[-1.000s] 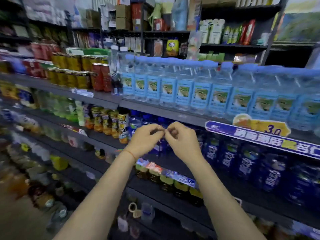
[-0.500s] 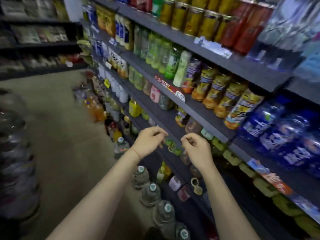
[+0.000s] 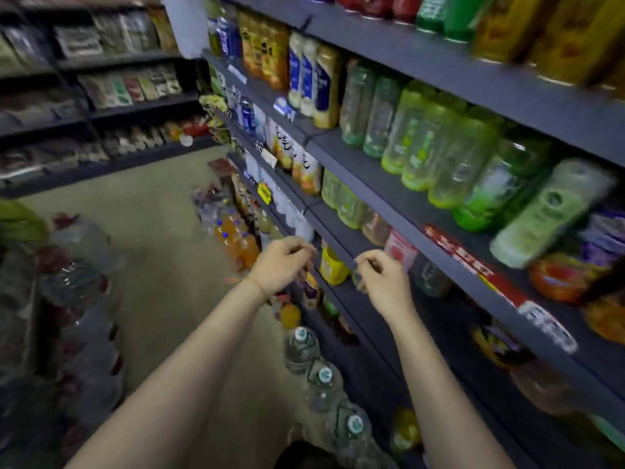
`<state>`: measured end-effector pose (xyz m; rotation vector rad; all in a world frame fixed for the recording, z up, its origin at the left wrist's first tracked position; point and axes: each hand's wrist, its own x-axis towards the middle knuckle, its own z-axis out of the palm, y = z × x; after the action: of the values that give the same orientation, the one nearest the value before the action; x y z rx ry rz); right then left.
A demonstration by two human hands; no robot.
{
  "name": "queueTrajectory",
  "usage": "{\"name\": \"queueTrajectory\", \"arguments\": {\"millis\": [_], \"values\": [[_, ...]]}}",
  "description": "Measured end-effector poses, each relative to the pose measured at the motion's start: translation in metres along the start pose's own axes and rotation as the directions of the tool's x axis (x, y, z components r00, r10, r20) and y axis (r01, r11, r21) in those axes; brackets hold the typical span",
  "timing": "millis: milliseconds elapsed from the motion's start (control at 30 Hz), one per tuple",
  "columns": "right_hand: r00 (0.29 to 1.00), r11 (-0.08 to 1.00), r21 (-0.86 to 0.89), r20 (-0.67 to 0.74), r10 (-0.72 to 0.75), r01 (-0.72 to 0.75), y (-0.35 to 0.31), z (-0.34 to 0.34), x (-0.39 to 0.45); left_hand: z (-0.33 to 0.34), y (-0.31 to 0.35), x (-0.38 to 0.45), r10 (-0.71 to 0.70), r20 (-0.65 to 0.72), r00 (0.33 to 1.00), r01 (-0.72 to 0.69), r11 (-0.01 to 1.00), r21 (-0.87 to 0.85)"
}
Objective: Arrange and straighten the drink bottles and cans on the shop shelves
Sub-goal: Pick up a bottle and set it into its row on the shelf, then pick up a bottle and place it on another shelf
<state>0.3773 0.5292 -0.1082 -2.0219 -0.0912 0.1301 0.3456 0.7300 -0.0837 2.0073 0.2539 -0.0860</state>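
My left hand point(image 3: 282, 264) and my right hand point(image 3: 382, 279) are raised side by side in front of a dark shelf edge point(image 3: 338, 253), fingers curled with thumb against fingertips, nothing visible in them. Just behind them stand a yellow bottle point(image 3: 333, 267) and a pink carton point(image 3: 400, 250). On the shelf above is a row of green drink bottles point(image 3: 439, 154); a pale green bottle point(image 3: 548, 211) at its right end leans over. Higher up are white and blue bottles point(image 3: 309, 76) and yellow cans point(image 3: 541, 35). The view is motion-blurred.
Large water bottles point(image 3: 301, 346) line the floor along the shelf foot below my arms. Orange soda bottles point(image 3: 236, 238) stand on the floor further along the aisle. Shrink-wrapped bottle packs point(image 3: 77, 299) are stacked at left. Snack shelves point(image 3: 118, 86) close the aisle's far side.
The view swung left and down from the water bottle shelf to the aisle's lower shelves. My hands, fingertips together a second ago, have moved apart.
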Motion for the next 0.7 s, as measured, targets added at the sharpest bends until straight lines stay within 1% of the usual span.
{"name": "queueTrajectory", "arguments": {"millis": [100, 200, 267, 367, 533, 633, 700], "values": [[0.999, 0.999, 0.001, 0.012, -0.045, 0.045, -0.040, 0.039, 0.066, -0.052, -0.009, 0.057, -0.029, 0.004, 1.000, 0.029, 0.999, -0.017], [0.994, 0.996, -0.064, 0.090, -0.058, 0.064, -0.066, 0.080, 0.116, -0.097, -0.028, 0.106, -0.075, 0.015, 0.997, 0.076, 0.993, -0.091], [0.989, 0.994, -0.090, 0.141, -0.040, 0.053, -0.075, 0.110, 0.156, -0.127, -0.043, 0.143, -0.098, -0.034, 0.995, 0.092, 0.983, -0.157], [0.983, 0.987, -0.142, 0.178, -0.045, 0.071, -0.089, 0.162, 0.225, -0.169, -0.068, 0.206, -0.110, -0.140, 0.984, 0.068, 0.958, -0.278], [0.975, 0.968, -0.204, 0.193, -0.110, 0.150, -0.124, 0.272, 0.363, -0.253, -0.121, 0.341, -0.138, -0.183, 0.973, 0.060, 0.924, -0.378], [0.982, 0.947, -0.285, 0.153, -0.106, 0.147, -0.147, 0.340, 0.460, -0.310, -0.147, 0.437, -0.141, -0.137, 0.981, 0.087, 0.936, -0.340], [0.987, 0.915, -0.379, 0.130, -0.093, 0.136, -0.164, 0.377, 0.518, -0.344, -0.161, 0.498, -0.151, -0.078, 0.985, 0.116, 0.933, -0.342]]}}
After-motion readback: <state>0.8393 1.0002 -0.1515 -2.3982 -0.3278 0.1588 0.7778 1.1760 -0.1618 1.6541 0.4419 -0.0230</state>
